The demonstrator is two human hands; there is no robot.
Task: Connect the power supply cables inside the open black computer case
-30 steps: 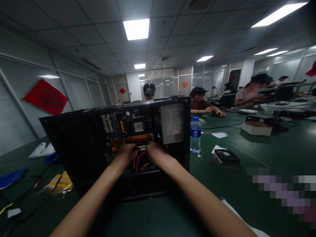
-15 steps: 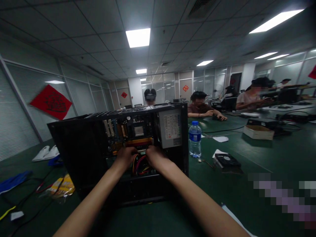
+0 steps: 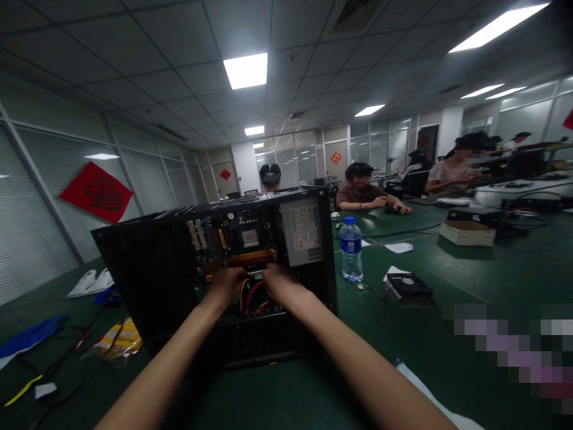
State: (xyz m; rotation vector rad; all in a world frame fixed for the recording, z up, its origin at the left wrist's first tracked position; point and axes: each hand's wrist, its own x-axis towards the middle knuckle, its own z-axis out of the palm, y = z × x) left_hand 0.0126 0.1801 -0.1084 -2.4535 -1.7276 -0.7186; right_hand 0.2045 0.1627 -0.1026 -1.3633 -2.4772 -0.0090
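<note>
An open black computer case (image 3: 129, 263) stands on the table in front of me, its inside facing me. Both my hands reach in, below the orange and red memory slots (image 3: 251, 258) of the motherboard (image 3: 264, 230). My left hand (image 3: 229, 282) and my right hand (image 3: 281, 283) are closed, fingertips at opposite ends of a thin, pale-edged strip that looks like a memory stick (image 3: 256, 275). The fingertips are mostly hidden. Just under them hang red, yellow and black cables (image 3: 253, 298). A silver power supply (image 3: 302, 233) sits at the upper right of the case.
Right of the case stand a water bottle (image 3: 351, 249), a black fan cooler (image 3: 408, 289) and an open cardboard box (image 3: 468, 233). To the left lie a yellow packet (image 3: 120, 338), a blue cloth item (image 3: 33, 334) and loose cables. Other people sit across the green table (image 3: 380, 370).
The camera view has shifted slightly. Both hands stay at the same spot inside the case, with hardly any visible movement.
</note>
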